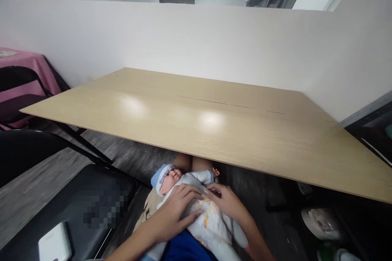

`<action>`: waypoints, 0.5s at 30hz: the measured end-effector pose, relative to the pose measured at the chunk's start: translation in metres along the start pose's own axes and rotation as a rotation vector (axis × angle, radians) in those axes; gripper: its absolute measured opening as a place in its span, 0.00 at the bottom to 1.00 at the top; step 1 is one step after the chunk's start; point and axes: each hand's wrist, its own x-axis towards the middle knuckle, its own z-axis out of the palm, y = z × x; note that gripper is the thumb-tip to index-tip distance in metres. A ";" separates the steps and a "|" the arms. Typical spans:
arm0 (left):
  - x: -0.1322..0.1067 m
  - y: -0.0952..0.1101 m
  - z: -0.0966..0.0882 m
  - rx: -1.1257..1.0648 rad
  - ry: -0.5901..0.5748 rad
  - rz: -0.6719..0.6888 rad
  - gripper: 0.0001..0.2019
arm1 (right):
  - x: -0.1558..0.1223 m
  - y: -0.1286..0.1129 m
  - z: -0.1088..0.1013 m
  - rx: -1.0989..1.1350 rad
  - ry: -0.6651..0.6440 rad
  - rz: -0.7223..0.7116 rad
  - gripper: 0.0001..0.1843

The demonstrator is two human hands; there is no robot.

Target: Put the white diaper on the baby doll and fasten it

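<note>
A baby doll (171, 179) in a blue and white cap and pale clothes lies face up across my lap, its head to the left. A white diaper (211, 220) with a yellow and orange print is around its hips. My left hand (182, 208) rests on the doll's middle, fingers stretched out and thumb apart, against the diaper's upper edge. At the diaper's waist on the other side, my right hand (225, 200) has its thumb and curled fingers on the edge. Its fingertips are partly hidden.
A wooden table (196, 110) stands just beyond my lap, its front edge above my knees. To the left, a black chair (76, 208) holds a white device (55, 242). Farther left is a table with a pink cloth (36, 69). A round white container (320, 222) sits low at right.
</note>
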 end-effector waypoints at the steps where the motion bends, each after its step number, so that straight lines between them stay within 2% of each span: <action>1: 0.007 -0.001 0.004 0.007 -0.033 0.016 0.15 | 0.002 0.003 -0.002 0.005 -0.005 0.002 0.20; 5: 0.018 -0.008 0.019 0.024 -0.068 0.027 0.16 | 0.009 0.024 -0.006 0.038 -0.005 -0.011 0.22; 9: 0.022 -0.014 0.029 -0.045 0.001 -0.012 0.13 | 0.020 0.043 -0.008 0.060 0.029 -0.027 0.25; 12: 0.024 -0.018 0.037 -0.092 0.060 -0.030 0.08 | 0.032 0.052 -0.010 0.019 0.136 -0.012 0.25; 15: 0.024 -0.021 0.040 -0.103 0.078 -0.011 0.08 | 0.037 0.051 -0.012 -0.032 0.252 -0.013 0.25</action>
